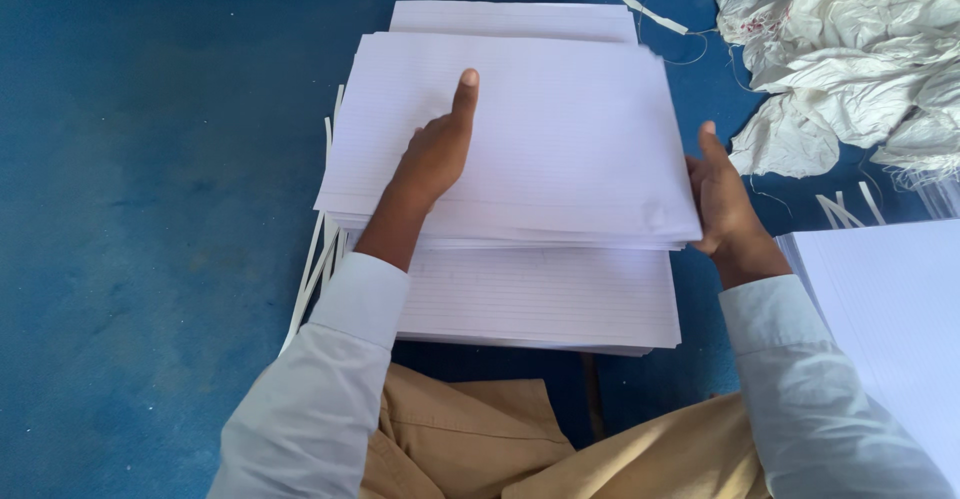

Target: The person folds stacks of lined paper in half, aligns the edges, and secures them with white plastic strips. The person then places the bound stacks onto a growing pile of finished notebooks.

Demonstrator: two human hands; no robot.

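No bins or boxes here, just stacks. The top stack of ruled paper (560, 129), white w/ faint lines, sits slightly skewed on a lower stack of ruled paper (545, 299) of the same kind; a third lot of sheets (510, 17) pokes out at 12 o'clock. All of it rests on a blue surface (150, 209).

Left hand (435, 149) lies on the top stack, about centre-left, index finger stretched toward 12 o'clock, other fingers curled under; it presses flat, grip not closed on anything. Right hand (722, 204) is at 3 o'clock of the top stack, against its right edge, thumb up, fingers seemingly tucked behind the edge; can't tell how firm the hold is. Both sleeves are pale grey-white, tan trousers (470, 439) below at 6 o'clock.

Thin white paper trimmings (315, 269) lie along the stacks' left side, approx 9 o'clock, more strips (640, 4) up at 1 o'clock. A crumpled white woven sack (850, 49) is at 2 o'clock, w/ small red marks, unreadable. Another white paper pile (890, 309) sits at 4 o'clock, just beside the right wrist.
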